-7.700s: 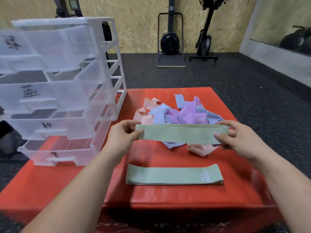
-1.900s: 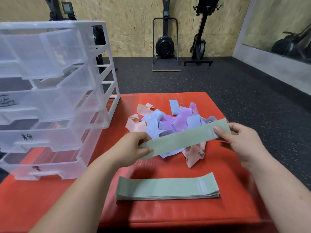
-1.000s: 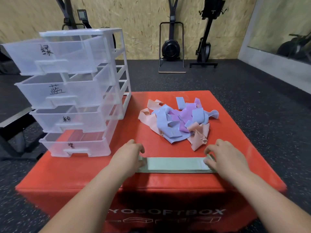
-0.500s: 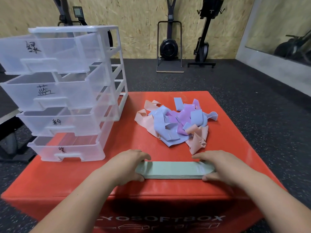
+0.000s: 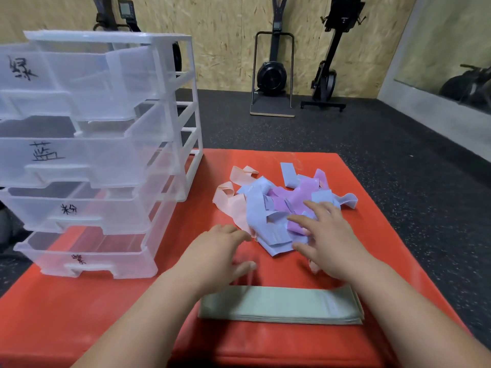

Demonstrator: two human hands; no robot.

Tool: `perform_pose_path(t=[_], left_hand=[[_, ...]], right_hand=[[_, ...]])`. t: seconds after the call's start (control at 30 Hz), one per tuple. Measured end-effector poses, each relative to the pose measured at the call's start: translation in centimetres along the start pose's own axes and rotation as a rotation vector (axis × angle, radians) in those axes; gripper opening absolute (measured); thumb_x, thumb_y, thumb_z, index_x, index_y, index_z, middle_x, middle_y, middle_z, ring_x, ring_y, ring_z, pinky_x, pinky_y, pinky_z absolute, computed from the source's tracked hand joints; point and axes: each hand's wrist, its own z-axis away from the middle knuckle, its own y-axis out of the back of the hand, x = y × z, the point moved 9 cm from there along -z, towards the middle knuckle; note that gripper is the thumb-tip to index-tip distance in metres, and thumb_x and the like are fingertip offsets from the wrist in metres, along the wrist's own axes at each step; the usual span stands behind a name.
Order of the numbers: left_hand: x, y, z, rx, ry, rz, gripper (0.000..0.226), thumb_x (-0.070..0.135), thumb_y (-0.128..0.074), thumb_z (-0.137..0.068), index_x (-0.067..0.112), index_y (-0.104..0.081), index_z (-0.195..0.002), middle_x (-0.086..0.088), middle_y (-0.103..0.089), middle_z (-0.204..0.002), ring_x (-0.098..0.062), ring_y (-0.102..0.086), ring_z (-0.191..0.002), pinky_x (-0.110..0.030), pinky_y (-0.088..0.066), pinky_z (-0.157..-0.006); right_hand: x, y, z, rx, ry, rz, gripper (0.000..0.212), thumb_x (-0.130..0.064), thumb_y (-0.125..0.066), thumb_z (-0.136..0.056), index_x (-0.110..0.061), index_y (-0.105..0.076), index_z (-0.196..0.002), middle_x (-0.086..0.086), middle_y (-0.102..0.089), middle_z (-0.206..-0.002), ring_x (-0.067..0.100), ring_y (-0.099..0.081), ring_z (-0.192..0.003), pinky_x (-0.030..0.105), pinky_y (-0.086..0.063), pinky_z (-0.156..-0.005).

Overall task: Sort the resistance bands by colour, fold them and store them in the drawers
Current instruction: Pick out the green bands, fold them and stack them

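Now both hands are loose and empty: the left hand (image 5: pixel 220 251) hovers just beside the mixed pile (image 5: pixel 255 211), and the right hand (image 5: pixel 328 240) is spread over its pink, blue and purple bands. Green looks sorted: the green stack (image 5: pixel 279 305) lies flat near the front edge of the red box (image 5: pixel 79 314), not yet folded or stored. The drawers (image 5: pixel 106 160) on the left stand pulled out, seemingly empty. Bare red between stack and pile leaves working room.

Translucent plastic drawers (image 5: pixel 87 160), matt cloth bands (image 5: pixel 279 305), chipboard wall (image 5: pixel 225 35)
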Motion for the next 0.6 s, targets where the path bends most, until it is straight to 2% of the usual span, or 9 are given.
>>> perform_pose_path(t=[0.07, 0.1, 0.13, 0.2, 0.27, 0.33, 0.43, 0.5, 0.6], left_hand=[[0.4, -0.2, -1.4, 0.046, -0.005, -0.004, 0.052, 0.061, -0.06, -0.091, 0.038, -0.056, -0.138, 0.01, -0.061, -0.13, -0.021, -0.056, -0.119, -0.041, -0.05, -0.097], [0.5, -0.4, -2.0, 0.058, -0.006, -0.001, 0.051, 0.06, -0.058, -0.09, 0.038, -0.057, -0.136, 0.01, -0.061, -0.13, -0.022, -0.055, -0.118, -0.042, -0.05, -0.096], [0.4, -0.7, -2.4, 0.063, -0.005, 0.0, 0.051, 0.06, -0.055, -0.088, 0.038, -0.058, -0.134, 0.01, -0.061, -0.129, -0.022, -0.054, -0.118, -0.042, -0.051, -0.096], [0.1, -1.5, -3.0, 0.059, 0.0, -0.014, 0.052, 0.06, -0.055, -0.088, 0.038, -0.059, -0.134, 0.009, -0.059, -0.128, -0.021, -0.051, -0.119, -0.04, -0.05, -0.096], [-0.6, -2.1, -3.3, 0.052, 0.007, -0.009, 0.051, 0.059, -0.059, -0.089, 0.039, -0.058, -0.136, 0.009, -0.057, -0.128, -0.02, -0.048, -0.12, -0.039, -0.049, -0.098], [-1.2, -2.2, -3.5, 0.058, 0.018, 0.014, 0.05, 0.059, -0.062, -0.09, 0.041, -0.058, -0.137, 0.01, -0.056, -0.128, -0.019, -0.047, -0.123, -0.038, -0.048, -0.101], [-1.7, -2.0, -4.0, 0.072, 0.037, 0.031, 0.046, 0.059, -0.063, -0.092, 0.041, -0.058, -0.134, 0.011, -0.054, -0.129, -0.018, -0.045, -0.124, -0.036, -0.047, -0.101], [-1.8, -2.1, -4.1, 0.074, 0.05, 0.044, 0.046, 0.059, -0.062, -0.092, 0.04, -0.058, -0.134, 0.012, -0.054, -0.129, -0.018, -0.045, -0.124, -0.036, -0.047, -0.101], [-1.7, -2.1, -4.2, 0.086, 0.063, 0.046, 0.044, 0.059, -0.059, -0.092, 0.041, -0.059, -0.132, 0.013, -0.054, -0.127, -0.018, -0.047, -0.121, -0.036, -0.048, -0.099]], right_hand=[[-0.1, -2.2, -3.6, -0.176, -0.038, 0.106, 0.075, -0.073, -0.058, -0.088, -0.057, -0.027, -0.155, -0.006, -0.004, -0.173, 0.033, 0.0, -0.158, 0.06, -0.021, -0.124], [0.5, -3.0, -5.0, -0.247, -0.06, 0.127, 0.079, -0.076, -0.058, -0.086, -0.058, -0.024, -0.156, -0.008, -0.002, -0.173, 0.033, 0.003, -0.159, 0.061, -0.02, -0.123], [1.5, -3.4, -6.0, -0.304, -0.085, 0.138, 0.082, -0.079, -0.058, -0.083, -0.057, -0.024, -0.155, -0.009, -0.006, -0.172, 0.033, 0.001, -0.158, 0.061, -0.023, -0.122], [4.9, -3.8, -6.9, -0.365, -0.121, 0.167, 0.087, -0.087, -0.056, -0.072, -0.055, -0.035, -0.15, -0.013, -0.023, -0.166, 0.031, -0.017, -0.154, 0.056, -0.035, -0.117], [8.8, -3.2, -6.6, -0.334, -0.16, 0.169, 0.094, -0.096, -0.054, -0.061, -0.05, -0.048, -0.143, -0.015, -0.038, -0.158, 0.027, -0.034, -0.146, 0.05, -0.043, -0.112], [12.1, -2.4, -5.8, -0.266, -0.185, 0.107, 0.104, -0.103, -0.053, -0.055, -0.045, -0.054, -0.142, -0.015, -0.049, -0.153, 0.026, -0.043, -0.143, 0.046, -0.043, -0.113], [14.2, -1.8, -5.2, -0.202, -0.204, -0.034, 0.11, -0.096, -0.068, -0.054, -0.036, -0.057, -0.145, -0.015, -0.054, -0.149, 0.019, -0.047, -0.143, 0.041, -0.04, -0.117], [13.3, -2.0, -5.3, -0.195, -0.17, -0.065, 0.097, -0.079, -0.081, -0.057, -0.035, -0.059, -0.142, -0.018, -0.058, -0.138, 0.016, -0.054, -0.133, 0.036, -0.044, -0.108], [10.9, -1.7, -6.8, -0.147, -0.075, -0.003, 0.046, -0.043, -0.086, -0.075, -0.036, -0.073, -0.119, -0.015, -0.072, -0.114, 0.019, -0.067, -0.11, 0.031, -0.049, -0.084]])
